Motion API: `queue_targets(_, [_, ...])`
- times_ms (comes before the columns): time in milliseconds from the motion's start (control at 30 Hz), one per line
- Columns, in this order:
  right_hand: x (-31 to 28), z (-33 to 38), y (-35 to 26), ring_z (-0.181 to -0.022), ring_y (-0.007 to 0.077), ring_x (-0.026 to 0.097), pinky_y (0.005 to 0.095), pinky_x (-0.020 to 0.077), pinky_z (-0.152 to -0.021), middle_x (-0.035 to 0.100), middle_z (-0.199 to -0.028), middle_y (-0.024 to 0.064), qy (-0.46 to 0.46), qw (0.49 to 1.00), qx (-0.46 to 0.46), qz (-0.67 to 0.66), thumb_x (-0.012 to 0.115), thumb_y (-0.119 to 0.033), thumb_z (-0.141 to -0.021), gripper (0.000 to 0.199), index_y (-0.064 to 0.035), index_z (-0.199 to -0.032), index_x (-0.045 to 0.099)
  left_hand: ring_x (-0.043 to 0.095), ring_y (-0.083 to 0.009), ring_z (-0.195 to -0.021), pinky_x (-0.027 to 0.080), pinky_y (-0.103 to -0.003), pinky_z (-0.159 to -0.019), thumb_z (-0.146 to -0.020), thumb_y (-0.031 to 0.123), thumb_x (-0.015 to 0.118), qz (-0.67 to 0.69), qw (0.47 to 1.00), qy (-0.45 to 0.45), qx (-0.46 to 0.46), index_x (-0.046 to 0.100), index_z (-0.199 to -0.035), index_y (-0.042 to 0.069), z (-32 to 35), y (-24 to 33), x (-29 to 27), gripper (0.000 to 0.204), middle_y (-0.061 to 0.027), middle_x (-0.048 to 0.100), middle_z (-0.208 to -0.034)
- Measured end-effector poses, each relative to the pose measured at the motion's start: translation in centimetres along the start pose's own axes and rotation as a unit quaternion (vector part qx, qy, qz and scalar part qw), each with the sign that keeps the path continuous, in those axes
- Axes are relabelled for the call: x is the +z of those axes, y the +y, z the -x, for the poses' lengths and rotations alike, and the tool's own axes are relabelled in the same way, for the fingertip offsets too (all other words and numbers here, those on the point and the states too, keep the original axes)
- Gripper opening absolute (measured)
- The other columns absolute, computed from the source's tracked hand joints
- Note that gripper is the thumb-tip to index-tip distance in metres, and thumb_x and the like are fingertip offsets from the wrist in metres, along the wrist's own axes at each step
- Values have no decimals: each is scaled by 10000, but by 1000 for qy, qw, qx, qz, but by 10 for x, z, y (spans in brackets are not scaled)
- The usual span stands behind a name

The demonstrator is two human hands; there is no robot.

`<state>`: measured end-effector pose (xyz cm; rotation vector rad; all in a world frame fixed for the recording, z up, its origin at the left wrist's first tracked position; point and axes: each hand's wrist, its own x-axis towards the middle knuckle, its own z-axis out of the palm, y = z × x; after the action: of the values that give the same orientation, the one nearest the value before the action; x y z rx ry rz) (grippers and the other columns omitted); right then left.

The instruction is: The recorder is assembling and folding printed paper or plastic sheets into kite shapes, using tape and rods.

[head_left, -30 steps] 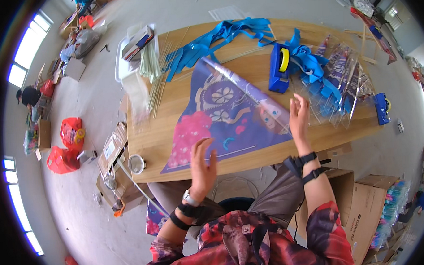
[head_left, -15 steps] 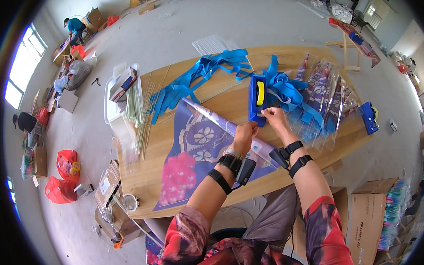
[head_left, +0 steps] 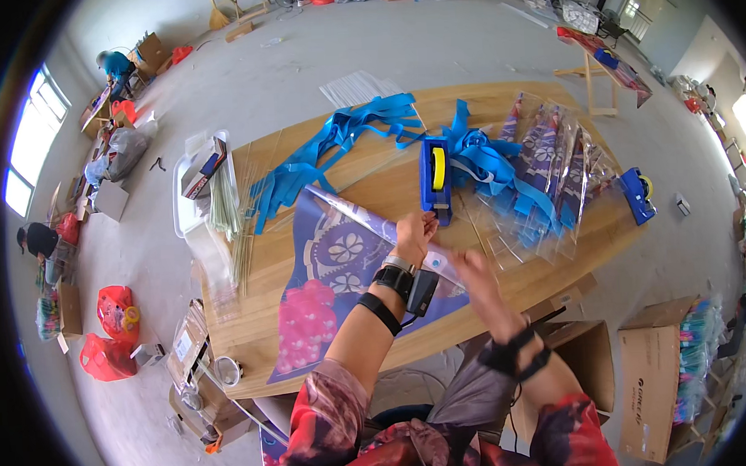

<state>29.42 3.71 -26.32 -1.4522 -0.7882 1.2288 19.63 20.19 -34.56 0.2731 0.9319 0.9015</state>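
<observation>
Nearest the body, the right hand (head_left: 477, 272) is blurred, hanging over the near edge of the purple printed sheet (head_left: 341, 272); whether it is clenched or loose I cannot tell. Half a second ago it was up by the blue tape dispenser (head_left: 435, 179), so it has drawn back toward the body. The left hand (head_left: 414, 231) has stayed forward, its fingers pinched at the foot of the dispenser, seemingly on a strip of clear tape, though the tape itself is too faint to make out. The sheet lies flat on the wooden surface (head_left: 387, 182), its pink corner toward the near left edge, much where it lay before. Just beyond the dispenser sits a tangle of blue ribbon (head_left: 486, 161), with clear-wrapped purple packs (head_left: 558, 171) beside it on the right. More blue ribbon strips (head_left: 328, 147) spread across the far left of the surface. A second blue dispenser (head_left: 638, 192) sits at the right end.
</observation>
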Motion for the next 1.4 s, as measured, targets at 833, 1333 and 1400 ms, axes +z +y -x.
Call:
queue_targets(833, [-36,220,128,-882,13,538,182,425,-761,631,-980,-40,-32,986,134,-93,678,-151,-1025,151,-22,-1102,664,516,-112,-566,390,-267,-526,-882,17,775,-208,972,43,100,668,-740,18,9,-3,34,178,-14,598,-679])
queue_targets(1333, [-76,191,84,-918,79,633,262,526,-834,707,-970,28,-93,982,112,117,685,-95,-967,109,4,-1013,681,584,-97,-760,484,-293,-691,-933,79,722,-42,963,-56,260,687,-947,76,130,87,-37,38,8,654,-879])
queue_targets(1400, [-83,175,83,-874,70,614,264,523,-797,680,-924,10,-111,982,76,129,711,-87,-946,90,-19,-989,671,575,-102,-779,477,-287,-701,-939,82,720,-12,956,-38,292,673,-939,81,176,114,-73,47,-4,641,-874])
